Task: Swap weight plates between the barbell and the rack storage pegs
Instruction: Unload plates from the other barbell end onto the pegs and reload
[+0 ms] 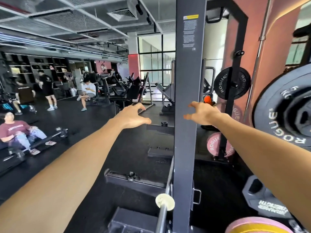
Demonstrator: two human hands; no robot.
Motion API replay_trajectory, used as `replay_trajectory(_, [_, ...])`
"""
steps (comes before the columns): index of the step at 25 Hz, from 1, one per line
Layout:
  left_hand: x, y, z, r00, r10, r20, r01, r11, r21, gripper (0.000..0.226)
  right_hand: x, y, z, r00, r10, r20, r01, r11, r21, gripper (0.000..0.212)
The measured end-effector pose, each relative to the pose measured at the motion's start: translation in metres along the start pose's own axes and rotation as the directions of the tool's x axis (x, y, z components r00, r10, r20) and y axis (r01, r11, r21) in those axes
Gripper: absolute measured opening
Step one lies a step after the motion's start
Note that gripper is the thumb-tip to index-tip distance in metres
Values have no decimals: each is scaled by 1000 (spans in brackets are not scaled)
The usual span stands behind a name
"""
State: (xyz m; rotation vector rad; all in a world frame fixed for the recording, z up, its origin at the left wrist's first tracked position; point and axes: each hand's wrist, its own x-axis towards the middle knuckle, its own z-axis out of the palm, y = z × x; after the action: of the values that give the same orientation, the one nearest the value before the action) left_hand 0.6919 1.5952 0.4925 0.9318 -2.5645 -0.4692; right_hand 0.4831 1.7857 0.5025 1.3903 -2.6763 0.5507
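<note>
Nearest my lens, item one: barbell sleeve (164,209), steel shaft ending in a pale round cap, bare of plates, lying just left of the rack upright (185,115). At the bottom right edge I log a pink plate with a yellow centre (255,227), only partly in view.

Item two: left hand (133,117), arm stretched forward, fingers spread and loosely curved, thumb apart, holding nothing and touching nothing I can see.

Item three: right hand (204,114), also reaching forward; fingers splayed and slightly bent, gripping nothing. Its fingertips overlap the dark upright in my view; whether they touch it I cannot tell.

Item four: large black Rogue plate (286,118), upright at the right edge, close to me; I cannot see what carries it.

Item five, storage: small black Rogue plate (232,83) hung on a peg of the rear post, and pink Rogue plates (214,143) low on the same post, near the floor.

Item six: dark kettlebell (265,197) on the floor at lower right.
</note>
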Motion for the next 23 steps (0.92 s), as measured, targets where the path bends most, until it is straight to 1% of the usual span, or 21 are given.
replay_trajectory(3, [35,-15,14,1000,23,10,-22,999,-44,67,33,4,23,1000,24,-8,-24,1000,7,64])
replay_trajectory(7, [81,-38,49,998,15,69,-7,994,-111,68,71,11,62,997,67,31,-68,997,28,65])
replay_trajectory(11, [104,-65,95,990,33,136,-11,988,-156,64,85,24,118,989,134,59,-137,990,34,64])
replay_trajectory(13, [110,-88,132,986,49,157,-24,988,-155,63,84,30,159,984,167,70,-169,985,35,63])
replay_trajectory(17, [107,-132,212,985,52,167,-16,978,-208,63,75,52,246,972,225,62,-229,971,64,64])
replay_trajectory(20, [97,-180,296,976,46,214,0,977,-213,61,63,79,333,963,252,96,-261,959,105,64])
replay_trajectory(23, [86,-228,382,970,40,241,12,977,-212,57,52,110,422,953,286,95,-298,944,144,63])
